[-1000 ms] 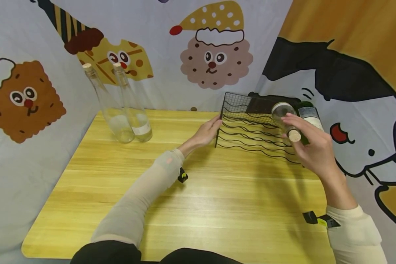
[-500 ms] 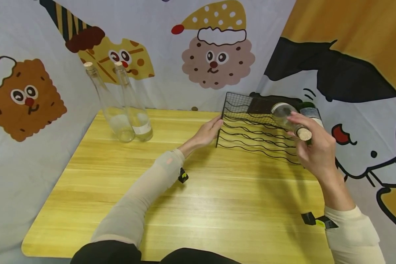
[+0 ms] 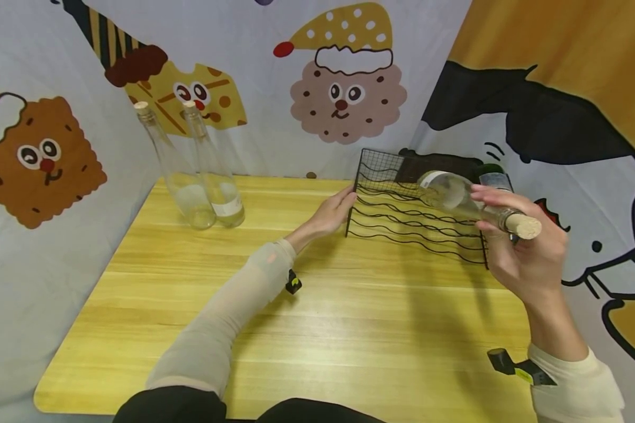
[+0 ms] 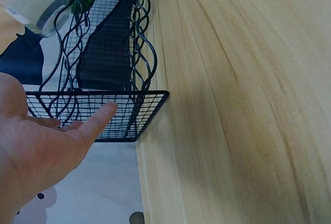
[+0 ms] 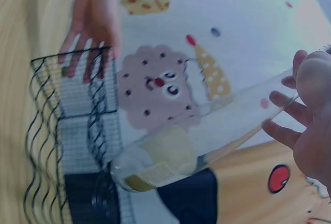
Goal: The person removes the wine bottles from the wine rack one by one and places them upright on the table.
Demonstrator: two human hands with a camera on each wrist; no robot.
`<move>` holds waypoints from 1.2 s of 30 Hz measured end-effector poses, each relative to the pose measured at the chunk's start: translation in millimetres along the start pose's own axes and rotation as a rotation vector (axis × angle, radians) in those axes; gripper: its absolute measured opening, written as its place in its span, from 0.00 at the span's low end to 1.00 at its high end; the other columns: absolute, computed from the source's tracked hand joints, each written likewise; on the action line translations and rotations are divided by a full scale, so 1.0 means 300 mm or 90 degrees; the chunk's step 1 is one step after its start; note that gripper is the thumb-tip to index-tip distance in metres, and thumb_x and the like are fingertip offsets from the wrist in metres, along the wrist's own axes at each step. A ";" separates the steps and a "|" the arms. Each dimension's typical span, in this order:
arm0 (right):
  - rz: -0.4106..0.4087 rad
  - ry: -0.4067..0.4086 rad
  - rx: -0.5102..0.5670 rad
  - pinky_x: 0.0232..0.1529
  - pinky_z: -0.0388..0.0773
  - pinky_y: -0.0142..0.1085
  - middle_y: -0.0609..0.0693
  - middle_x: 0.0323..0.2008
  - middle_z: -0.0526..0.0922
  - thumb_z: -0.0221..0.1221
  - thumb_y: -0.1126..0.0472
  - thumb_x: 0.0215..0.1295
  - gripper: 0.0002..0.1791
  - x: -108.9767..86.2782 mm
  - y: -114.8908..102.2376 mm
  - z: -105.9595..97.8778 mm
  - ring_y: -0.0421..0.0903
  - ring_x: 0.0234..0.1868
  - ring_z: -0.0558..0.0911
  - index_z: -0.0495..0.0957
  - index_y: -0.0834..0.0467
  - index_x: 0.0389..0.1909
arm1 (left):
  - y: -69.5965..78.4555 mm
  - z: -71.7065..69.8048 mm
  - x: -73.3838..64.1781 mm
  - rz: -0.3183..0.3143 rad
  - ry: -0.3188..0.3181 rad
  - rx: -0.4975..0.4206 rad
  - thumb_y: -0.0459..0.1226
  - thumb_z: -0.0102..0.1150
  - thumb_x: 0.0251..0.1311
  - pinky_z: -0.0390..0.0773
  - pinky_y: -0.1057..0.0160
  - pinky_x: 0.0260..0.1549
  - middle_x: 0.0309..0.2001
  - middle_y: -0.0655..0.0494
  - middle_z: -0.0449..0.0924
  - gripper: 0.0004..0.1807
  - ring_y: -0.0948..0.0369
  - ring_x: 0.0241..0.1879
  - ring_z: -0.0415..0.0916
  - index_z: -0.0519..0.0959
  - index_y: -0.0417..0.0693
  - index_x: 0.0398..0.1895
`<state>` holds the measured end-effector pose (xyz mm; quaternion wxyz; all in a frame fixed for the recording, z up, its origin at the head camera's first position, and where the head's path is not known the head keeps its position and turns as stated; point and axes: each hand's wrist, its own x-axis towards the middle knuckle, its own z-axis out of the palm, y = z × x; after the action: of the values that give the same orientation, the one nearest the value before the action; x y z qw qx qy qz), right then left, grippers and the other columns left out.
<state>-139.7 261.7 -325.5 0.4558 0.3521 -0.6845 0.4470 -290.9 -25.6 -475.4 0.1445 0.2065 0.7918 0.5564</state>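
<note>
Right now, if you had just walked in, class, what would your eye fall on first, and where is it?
Probably the tilted, corked bottle in the right hand, its base close to the black wire rack at the table's back right. The cartoon-covered cloth behind also stands out, as do two clear bottles upright at the back left.

Green bottle [image 3: 492,177] partly behind fingers [image 3: 501,197]
</note>
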 end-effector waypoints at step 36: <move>0.038 -0.190 0.228 0.56 0.88 0.22 0.66 0.49 0.93 0.66 0.67 0.82 0.21 0.016 -0.117 0.082 0.42 0.59 0.94 0.76 0.87 0.49 | 0.001 0.003 -0.002 0.005 0.007 -0.004 0.61 0.29 0.92 0.81 0.40 0.78 0.90 0.40 0.62 0.41 0.37 0.83 0.71 0.46 0.51 0.96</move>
<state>-117.8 226.0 -315.4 0.2663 0.4690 -0.6642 0.5176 -289.9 -25.2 -475.4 0.1385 0.2060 0.7902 0.5604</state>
